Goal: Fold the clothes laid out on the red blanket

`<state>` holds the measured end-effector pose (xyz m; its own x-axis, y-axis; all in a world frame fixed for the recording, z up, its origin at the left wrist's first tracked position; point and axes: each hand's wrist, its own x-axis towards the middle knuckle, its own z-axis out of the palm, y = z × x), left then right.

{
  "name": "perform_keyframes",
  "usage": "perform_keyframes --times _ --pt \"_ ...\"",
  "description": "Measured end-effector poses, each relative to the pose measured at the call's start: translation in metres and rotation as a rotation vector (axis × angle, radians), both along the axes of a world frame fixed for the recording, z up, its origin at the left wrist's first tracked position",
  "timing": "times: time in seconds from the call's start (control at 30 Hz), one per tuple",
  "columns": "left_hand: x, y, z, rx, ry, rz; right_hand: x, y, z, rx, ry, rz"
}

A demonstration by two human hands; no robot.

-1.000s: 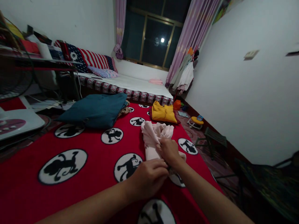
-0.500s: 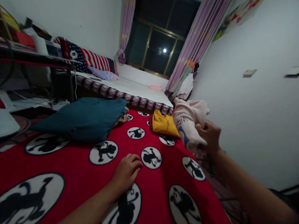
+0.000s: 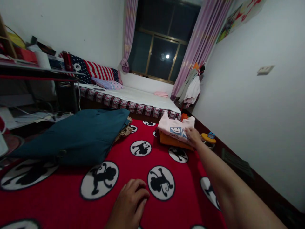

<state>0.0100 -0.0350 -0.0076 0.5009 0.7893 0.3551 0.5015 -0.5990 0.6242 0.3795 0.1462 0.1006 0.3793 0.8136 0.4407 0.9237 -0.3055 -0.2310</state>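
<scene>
A folded pale pink shirt (image 3: 166,124) with a blue smiling print and dark letters lies on top of a folded yellow garment (image 3: 165,138). My right hand (image 3: 193,136) reaches far forward, its fingers closed at the shirt's right edge; the fingertips are partly hard to make out. Close to me, my left hand (image 3: 130,202) rests on the red blanket (image 3: 128,167) printed with black monkeys in white circles. Its fingers are loosely bent, and nothing is in them.
A teal folded garment (image 3: 95,135) lies at the left over a brown patterned cloth (image 3: 123,132). Beyond stands a bed (image 3: 140,94) below the window. A cluttered desk (image 3: 30,72) is at the left, the wall at the right. A yellow-topped stool (image 3: 208,137) stands beside the blanket.
My right hand has moved forward and brought the pink shirt from mid-air down onto the yellow garment. My left hand still rests on the blanket, and the view has shifted slightly.
</scene>
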Motion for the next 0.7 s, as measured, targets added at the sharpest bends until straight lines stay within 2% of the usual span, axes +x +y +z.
perform_keyframes --times 0.1,0.2,0.3,0.37,0.47,0.53,0.63,0.7 --pt "0.000 -0.001 0.000 -0.011 0.014 0.006 0.018 -0.005 -0.004 0.020 0.044 -0.044" --pt "-0.001 -0.001 0.001 -0.018 0.026 0.010 0.027 -0.008 0.005 0.050 0.040 -0.086" --pt "-0.001 -0.001 0.001 -0.022 0.035 0.009 0.016 -0.009 0.016 0.084 0.007 -0.154" --pt "-0.001 -0.001 0.001 -0.025 0.039 0.010 -0.006 -0.009 0.019 0.111 -0.053 -0.121" --pt "-0.001 -0.001 0.001 -0.024 0.037 0.012 -0.045 -0.014 0.011 0.091 -0.206 0.130" --pt "-0.001 -0.002 0.000 -0.022 0.032 0.008 -0.064 -0.022 -0.002 -0.004 -0.315 0.339" --pt "-0.001 -0.002 0.000 -0.012 0.017 0.000 -0.074 -0.035 -0.022 -0.186 -0.434 0.603" --pt "-0.002 -0.003 0.001 -0.005 0.011 -0.003 -0.073 -0.040 -0.024 -0.271 -0.448 0.713"
